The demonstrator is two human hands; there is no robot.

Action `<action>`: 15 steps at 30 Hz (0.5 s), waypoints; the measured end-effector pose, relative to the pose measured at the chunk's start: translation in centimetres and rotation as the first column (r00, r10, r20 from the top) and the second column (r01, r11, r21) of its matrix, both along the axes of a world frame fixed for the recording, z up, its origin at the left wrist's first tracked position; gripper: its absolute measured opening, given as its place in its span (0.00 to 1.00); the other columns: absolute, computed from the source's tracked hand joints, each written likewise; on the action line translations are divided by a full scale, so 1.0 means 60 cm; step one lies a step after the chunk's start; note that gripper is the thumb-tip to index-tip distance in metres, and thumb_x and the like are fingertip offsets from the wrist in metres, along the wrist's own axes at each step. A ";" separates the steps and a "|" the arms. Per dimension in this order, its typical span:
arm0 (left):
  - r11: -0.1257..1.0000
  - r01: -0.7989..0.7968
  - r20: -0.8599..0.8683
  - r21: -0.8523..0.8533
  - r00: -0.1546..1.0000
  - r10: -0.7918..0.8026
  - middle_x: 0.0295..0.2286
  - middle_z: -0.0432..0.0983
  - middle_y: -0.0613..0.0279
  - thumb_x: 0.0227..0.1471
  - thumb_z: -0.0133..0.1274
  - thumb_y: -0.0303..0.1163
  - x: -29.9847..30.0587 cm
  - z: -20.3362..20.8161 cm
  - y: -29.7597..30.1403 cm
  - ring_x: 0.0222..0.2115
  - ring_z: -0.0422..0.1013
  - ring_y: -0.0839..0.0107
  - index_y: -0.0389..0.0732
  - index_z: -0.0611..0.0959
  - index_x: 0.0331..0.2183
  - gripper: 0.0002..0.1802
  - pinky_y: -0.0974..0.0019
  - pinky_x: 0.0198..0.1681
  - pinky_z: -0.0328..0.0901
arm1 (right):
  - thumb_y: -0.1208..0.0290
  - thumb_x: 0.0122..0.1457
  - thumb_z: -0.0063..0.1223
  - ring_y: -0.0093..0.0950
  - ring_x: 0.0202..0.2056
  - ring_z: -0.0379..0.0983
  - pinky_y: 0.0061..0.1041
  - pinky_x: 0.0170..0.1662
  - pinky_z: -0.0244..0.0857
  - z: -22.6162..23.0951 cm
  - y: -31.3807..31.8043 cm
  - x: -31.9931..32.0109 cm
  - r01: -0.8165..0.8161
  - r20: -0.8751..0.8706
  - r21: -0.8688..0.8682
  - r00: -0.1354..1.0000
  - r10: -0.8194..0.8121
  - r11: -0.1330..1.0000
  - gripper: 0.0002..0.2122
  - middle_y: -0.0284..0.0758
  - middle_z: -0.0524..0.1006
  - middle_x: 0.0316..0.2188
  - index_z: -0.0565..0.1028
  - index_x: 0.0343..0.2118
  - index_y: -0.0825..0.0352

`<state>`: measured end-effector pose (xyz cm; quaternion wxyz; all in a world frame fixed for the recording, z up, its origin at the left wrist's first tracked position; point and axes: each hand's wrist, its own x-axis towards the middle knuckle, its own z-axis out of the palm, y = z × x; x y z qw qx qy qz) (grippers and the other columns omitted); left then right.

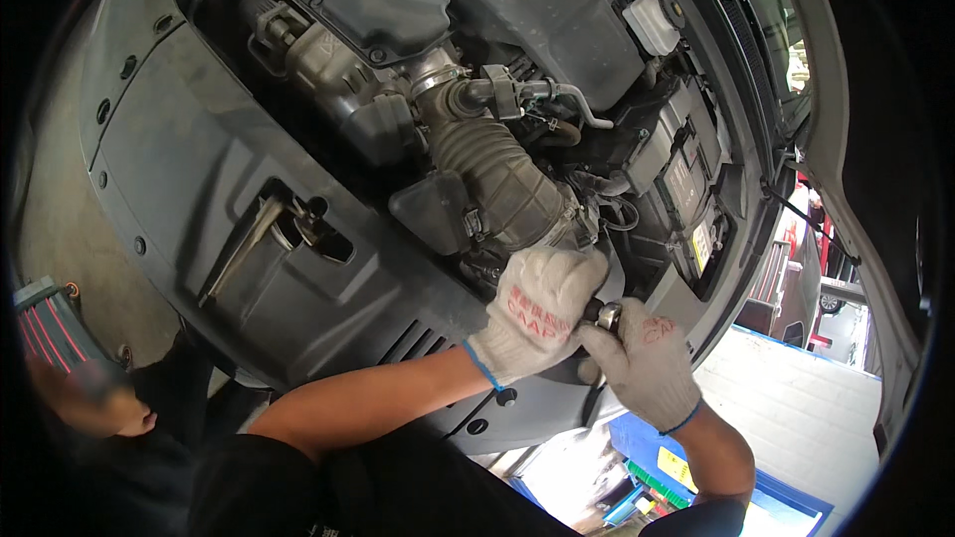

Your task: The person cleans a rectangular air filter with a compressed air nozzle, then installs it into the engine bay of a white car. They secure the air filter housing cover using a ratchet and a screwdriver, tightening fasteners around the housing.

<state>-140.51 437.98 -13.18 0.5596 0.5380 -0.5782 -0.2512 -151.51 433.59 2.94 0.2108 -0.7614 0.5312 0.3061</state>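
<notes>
White work gloves with red print and blue cuffs cover both hands. My right hand (pixel 645 363) is closed round a ratchet wrench (pixel 608 315), whose shiny round head shows above the thumb; a thin length of its handle appears below the fingers. Beside it, my left hand (pixel 545 306) is curled over, its fingertips at the dark piece joined to the ratchet's head. What lies inside those fingers is hidden. Both hands are at the front corner of the engine bay, just below the lower end of a ribbed air intake hose (pixel 492 164).
A black plastic cover (pixel 249 149) spans the car's front, with the hood latch (pixel 298 224) in its opening. The battery (pixel 686 179) sits right of the hose. The raised hood (pixel 885 139) curves along the right. Another person (pixel 119 413) is at the lower left.
</notes>
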 end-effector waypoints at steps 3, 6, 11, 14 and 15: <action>0.993 -0.060 0.048 -0.102 0.997 0.065 0.30 0.76 0.57 0.42 0.66 0.35 -0.008 -0.016 0.004 0.32 0.75 0.54 0.41 0.82 0.47 0.27 0.52 0.35 0.69 | 0.53 0.65 0.59 0.40 0.30 0.81 0.41 0.38 0.74 -0.007 0.003 -0.006 -0.503 0.020 -0.342 0.841 0.541 0.794 0.22 0.41 0.80 0.26 0.75 0.48 0.71; 0.999 -0.009 0.046 -0.050 0.999 0.011 0.30 0.75 0.58 0.42 0.66 0.35 -0.016 -0.016 -0.002 0.31 0.74 0.54 0.39 0.82 0.46 0.27 0.53 0.35 0.70 | 0.55 0.64 0.60 0.42 0.30 0.80 0.42 0.35 0.74 -0.015 -0.031 -0.007 -0.665 -0.042 -0.515 0.650 0.759 0.541 0.21 0.43 0.80 0.29 0.75 0.48 0.70; 0.981 -0.140 0.049 -0.135 0.988 0.148 0.31 0.75 0.59 0.42 0.67 0.36 -0.004 -0.002 0.000 0.31 0.74 0.55 0.41 0.82 0.46 0.26 0.53 0.35 0.70 | 0.57 0.59 0.64 0.40 0.37 0.77 0.44 0.44 0.70 -0.010 0.015 -0.026 -0.395 0.020 -0.302 0.907 0.420 0.867 0.22 0.39 0.79 0.36 0.75 0.51 0.65; 0.995 -0.048 0.097 -0.092 0.994 0.057 0.31 0.75 0.59 0.42 0.66 0.35 -0.008 -0.018 -0.003 0.33 0.74 0.55 0.41 0.82 0.46 0.26 0.54 0.35 0.69 | 0.56 0.60 0.65 0.37 0.38 0.77 0.43 0.46 0.68 -0.004 -0.010 -0.002 -0.608 -0.016 -0.509 0.714 0.700 0.609 0.22 0.37 0.79 0.37 0.75 0.52 0.63; 0.995 -0.046 0.085 -0.084 0.995 0.053 0.31 0.74 0.59 0.41 0.66 0.34 -0.011 -0.024 -0.002 0.33 0.74 0.56 0.41 0.82 0.45 0.25 0.54 0.35 0.69 | 0.56 0.60 0.65 0.37 0.38 0.77 0.44 0.46 0.67 -0.005 -0.013 -0.001 -0.614 -0.012 -0.506 0.708 0.707 0.606 0.22 0.37 0.80 0.36 0.75 0.52 0.64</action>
